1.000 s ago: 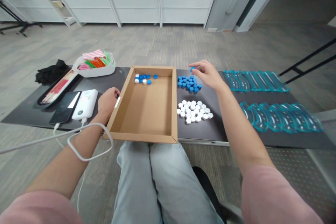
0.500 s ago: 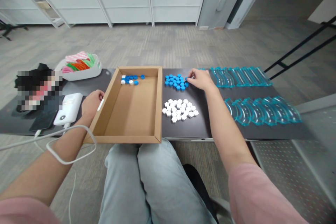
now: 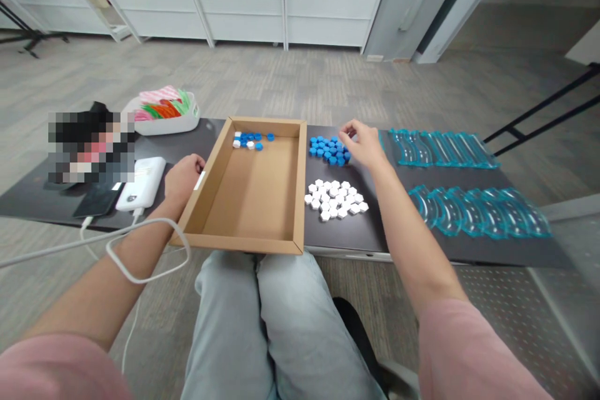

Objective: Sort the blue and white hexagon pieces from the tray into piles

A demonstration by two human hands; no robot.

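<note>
Room: grey patterned floor (image 3: 225, 75); white cabinets (image 3: 244, 0) line the far side. Surface: long dark table (image 3: 342, 234), running left to right before the seated person.

On the right of the table, clear teal plastic pieces lie in two rows, a far row (image 3: 445, 149) and a near row (image 3: 482, 212). Cardboard box (image 3: 257, 200) sits open at centre, near end towards the knees. Far left: white basket (image 3: 171, 127) with pink, red and green contents; items left of it obscured by a pixelated patch. Nearer: white power bank (image 3: 143, 181) beside a dark phone (image 3: 98, 200). White cable (image 3: 154, 222) loops across the left forearm.

Left hand (image 3: 184, 176) curled just beside the box's left wall; cannot tell whether it grips. Right hand (image 3: 363, 140) at the right edge of the blue hexagons (image 3: 328, 149), fingertips close together; cannot tell if one is pinched. White hexagons (image 3: 335, 200) lie nearer. Box's right wall stands between the right hand and a small blue-and-white cluster (image 3: 250, 137), far left inside.
</note>
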